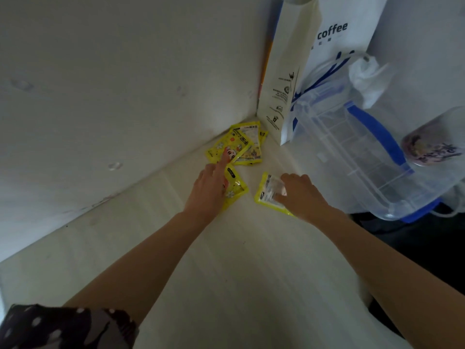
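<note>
A small pile of yellow snack packets (245,144) lies in the corner of the white surface (226,260), against the wall. My left hand (208,195) reaches toward it. Its index finger is stretched out onto the pile, and its other fingers curl over a separate yellow packet (236,188) lying just nearer to me. My right hand (302,195) pinches another yellow packet (268,191), white back side up, just to the right of the left hand.
A tall white paper coffee bag (289,71) stands in the corner behind the pile. A clear plastic box (357,157) with blue handles lies tilted at the right, and a purple drink cup (432,144) sits beside it. The surface's right edge drops into dark space.
</note>
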A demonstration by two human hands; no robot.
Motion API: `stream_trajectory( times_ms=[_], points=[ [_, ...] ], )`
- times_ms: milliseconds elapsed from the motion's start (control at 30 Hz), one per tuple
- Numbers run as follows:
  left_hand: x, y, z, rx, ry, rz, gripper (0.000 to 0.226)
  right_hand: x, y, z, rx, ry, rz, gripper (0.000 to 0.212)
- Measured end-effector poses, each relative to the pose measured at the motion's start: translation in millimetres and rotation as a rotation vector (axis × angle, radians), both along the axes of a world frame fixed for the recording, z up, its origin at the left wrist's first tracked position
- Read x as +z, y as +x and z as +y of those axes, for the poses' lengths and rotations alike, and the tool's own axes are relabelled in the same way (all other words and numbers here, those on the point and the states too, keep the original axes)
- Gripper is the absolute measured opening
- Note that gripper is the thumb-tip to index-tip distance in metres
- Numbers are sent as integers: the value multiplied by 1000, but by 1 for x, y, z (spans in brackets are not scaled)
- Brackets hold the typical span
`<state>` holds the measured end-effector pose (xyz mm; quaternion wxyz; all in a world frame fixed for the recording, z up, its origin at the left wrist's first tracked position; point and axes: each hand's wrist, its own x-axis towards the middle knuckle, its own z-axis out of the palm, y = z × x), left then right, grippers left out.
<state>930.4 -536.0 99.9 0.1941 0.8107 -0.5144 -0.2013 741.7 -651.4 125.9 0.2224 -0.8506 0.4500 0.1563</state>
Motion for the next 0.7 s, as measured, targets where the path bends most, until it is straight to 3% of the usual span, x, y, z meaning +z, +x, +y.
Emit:
stream_trajectory(
  times_ms=[100, 267, 400, 600, 700],
  points=[
    [6, 9, -4, 49, 81, 39, 86, 2, 11, -9, -190, 101, -154, 35],
    [14, 30, -26, 55, 64, -43, 34, 5, 41, -32, -442, 175, -325, 53],
    [18, 43, -49, 87, 14, 26, 31, 1, 69, -53, -646, 246, -497, 52],
    [8, 48, -73, 45, 35, 59, 33, -12, 97, -57, -494, 56, -472, 45],
    [3, 46, -77, 64, 52, 84, 32, -22, 104, -62, -544, 66, -504, 42]
  ],
)
